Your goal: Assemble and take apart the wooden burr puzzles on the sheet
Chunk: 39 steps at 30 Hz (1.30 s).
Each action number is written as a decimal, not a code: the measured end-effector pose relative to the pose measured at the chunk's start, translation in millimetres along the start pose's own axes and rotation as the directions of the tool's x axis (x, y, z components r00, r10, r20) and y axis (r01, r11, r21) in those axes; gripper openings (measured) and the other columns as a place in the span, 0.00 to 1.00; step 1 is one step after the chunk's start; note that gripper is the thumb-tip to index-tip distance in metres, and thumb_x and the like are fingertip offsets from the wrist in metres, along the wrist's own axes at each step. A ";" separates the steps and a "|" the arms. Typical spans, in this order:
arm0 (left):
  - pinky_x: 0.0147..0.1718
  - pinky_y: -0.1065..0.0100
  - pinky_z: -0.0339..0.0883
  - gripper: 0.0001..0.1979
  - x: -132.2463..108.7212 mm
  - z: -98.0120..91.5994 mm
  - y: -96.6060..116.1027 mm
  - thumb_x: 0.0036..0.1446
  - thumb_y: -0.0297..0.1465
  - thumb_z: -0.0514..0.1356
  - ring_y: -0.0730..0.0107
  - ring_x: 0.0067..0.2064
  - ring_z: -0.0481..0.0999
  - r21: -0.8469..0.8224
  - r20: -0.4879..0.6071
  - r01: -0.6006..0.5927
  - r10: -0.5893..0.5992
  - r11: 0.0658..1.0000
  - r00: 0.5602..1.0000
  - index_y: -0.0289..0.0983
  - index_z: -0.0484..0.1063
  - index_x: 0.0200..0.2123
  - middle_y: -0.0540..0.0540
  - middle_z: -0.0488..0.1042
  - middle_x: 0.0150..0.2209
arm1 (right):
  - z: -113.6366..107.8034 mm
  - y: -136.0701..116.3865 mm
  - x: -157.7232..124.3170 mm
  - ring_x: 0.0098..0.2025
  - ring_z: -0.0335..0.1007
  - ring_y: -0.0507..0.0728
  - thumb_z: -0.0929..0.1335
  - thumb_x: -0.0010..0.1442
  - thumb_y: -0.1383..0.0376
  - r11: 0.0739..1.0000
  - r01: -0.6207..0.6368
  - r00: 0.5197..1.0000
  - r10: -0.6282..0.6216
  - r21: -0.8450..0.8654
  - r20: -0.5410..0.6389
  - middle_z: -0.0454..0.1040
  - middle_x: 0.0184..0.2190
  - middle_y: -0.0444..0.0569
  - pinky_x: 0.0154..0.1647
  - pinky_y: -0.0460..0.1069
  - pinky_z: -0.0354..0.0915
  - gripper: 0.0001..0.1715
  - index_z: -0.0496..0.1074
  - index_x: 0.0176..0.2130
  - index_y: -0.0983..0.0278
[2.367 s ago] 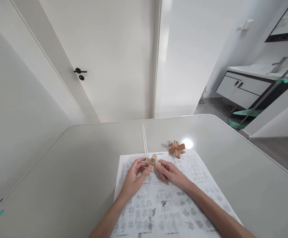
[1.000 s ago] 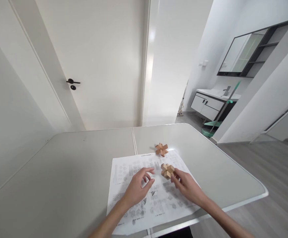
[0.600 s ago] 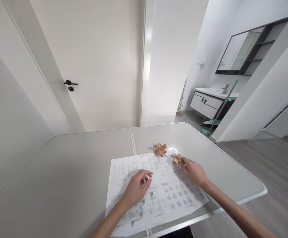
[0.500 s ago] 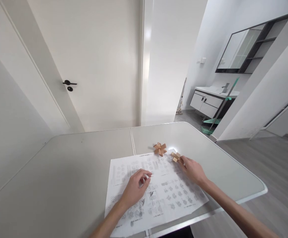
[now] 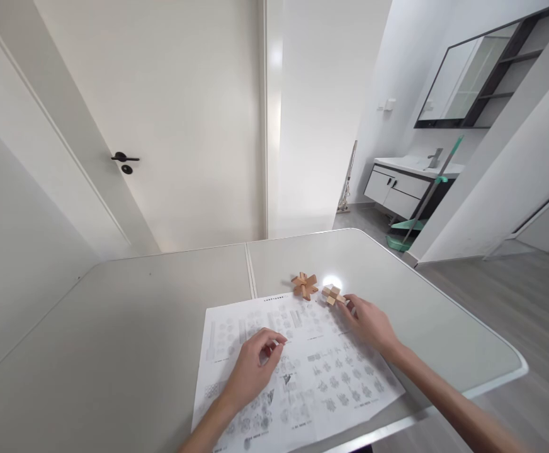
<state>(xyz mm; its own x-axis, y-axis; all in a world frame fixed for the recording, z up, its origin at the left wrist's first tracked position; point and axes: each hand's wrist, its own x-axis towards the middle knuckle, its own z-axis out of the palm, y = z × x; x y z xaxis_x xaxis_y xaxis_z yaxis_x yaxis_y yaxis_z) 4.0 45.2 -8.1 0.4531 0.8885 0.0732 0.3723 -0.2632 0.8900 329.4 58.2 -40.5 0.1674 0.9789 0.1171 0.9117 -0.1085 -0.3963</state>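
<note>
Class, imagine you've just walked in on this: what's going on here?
At a grey table, a person's right hand has its fingertips at a pale wooden cross-shaped block, near the far right corner of a printed white paper sheet; how firmly is unclear. Just left of it lies a reddish-brown wooden star-shaped block. The left hand, holding nothing, is over the sheet.

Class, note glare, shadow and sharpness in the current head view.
Head view: bright glare on the table, just behind the lighter wooden puzzle; faint shadow left of the darker wooden puzzle; print on the paper sheet too small to read; right forearm soft towards the bottom edge.
</note>
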 end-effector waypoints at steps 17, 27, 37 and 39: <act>0.35 0.66 0.69 0.13 2.3 0.2 1.4 0.69 0.42 0.56 0.64 0.36 0.75 -0.011 -0.019 0.044 -0.045 0.999 0.999 0.43 0.78 0.41 0.45 0.79 0.39 | -31.2 -36.6 13.0 0.32 0.74 0.58 0.58 0.73 0.48 0.978 0.153 0.969 -0.120 0.141 -0.218 0.77 0.43 0.53 0.32 0.51 0.67 0.22 0.69 0.50 0.59; 0.36 0.66 0.68 0.13 2.9 -1.3 0.6 0.69 0.42 0.56 0.64 0.36 0.74 -0.030 0.011 0.072 -0.072 0.997 0.997 0.43 0.78 0.41 0.46 0.79 0.37 | -11.3 -70.5 64.4 0.30 0.74 0.57 0.60 0.72 0.58 0.984 0.176 0.982 -0.174 0.016 -0.077 0.80 0.37 0.50 0.28 0.49 0.58 0.15 0.71 0.49 0.60; 0.45 0.61 0.71 0.11 7.6 -3.2 -4.8 0.69 0.42 0.56 0.60 0.43 0.76 -0.010 -0.262 0.038 -0.039 0.999 0.964 0.43 0.73 0.46 0.43 0.78 0.44 | 5.0 -115.3 45.3 0.30 0.73 0.57 0.60 0.73 0.50 0.840 0.218 0.971 -0.239 0.496 -0.022 0.79 0.32 0.47 0.32 0.50 0.63 0.20 0.73 0.45 0.59; 0.45 0.60 0.71 0.13 9.4 -5.3 -7.6 0.69 0.43 0.56 0.59 0.46 0.76 -0.014 -0.397 0.046 -0.048 0.999 0.917 0.42 0.70 0.48 0.42 0.76 0.48 | 11.5 -124.6 40.1 0.28 0.70 0.57 0.62 0.69 0.44 0.665 0.113 0.964 -0.253 0.738 0.081 0.76 0.28 0.45 0.30 0.50 0.63 0.24 0.73 0.43 0.60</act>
<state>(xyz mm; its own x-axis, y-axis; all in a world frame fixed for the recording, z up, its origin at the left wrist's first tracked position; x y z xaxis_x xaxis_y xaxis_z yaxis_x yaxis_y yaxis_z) 1.2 57.6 -11.7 0.0760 0.9763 0.2027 0.3814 -0.2163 0.8987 218.2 112.9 3.1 -0.0999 0.9851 0.1397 0.3484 0.1662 -0.9225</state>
